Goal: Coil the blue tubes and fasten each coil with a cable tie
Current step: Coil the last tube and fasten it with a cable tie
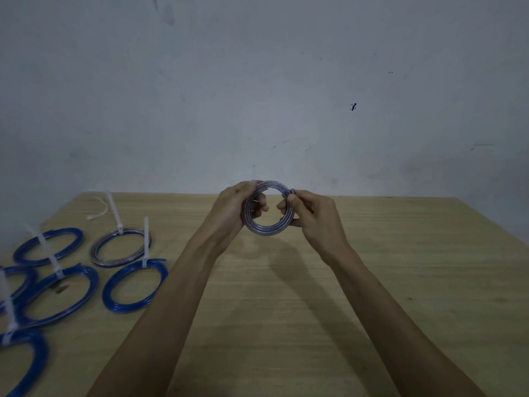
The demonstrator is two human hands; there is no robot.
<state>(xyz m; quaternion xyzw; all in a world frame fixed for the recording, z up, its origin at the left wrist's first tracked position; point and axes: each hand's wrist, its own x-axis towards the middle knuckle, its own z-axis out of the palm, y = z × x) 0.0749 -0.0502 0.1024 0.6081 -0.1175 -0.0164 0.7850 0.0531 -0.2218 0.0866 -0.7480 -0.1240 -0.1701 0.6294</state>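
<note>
I hold a pale, bluish-clear coil of tube (267, 229) upright above the far middle of the wooden table (372, 282). My left hand (233, 209) grips the coil's left side, fingers curled through the ring. My right hand (315, 216) pinches the right side, thumb and fingers closed on the tube near its loose end at the top right. No cable tie shows on this coil.
Several tied coils lie at the left: blue coils (134, 285) (58, 293) (48, 246) and a pale coil (120, 247), each with a white cable tie sticking up. A loose white cable tie (100, 210) lies near the far left edge. A grey wall stands behind the table.
</note>
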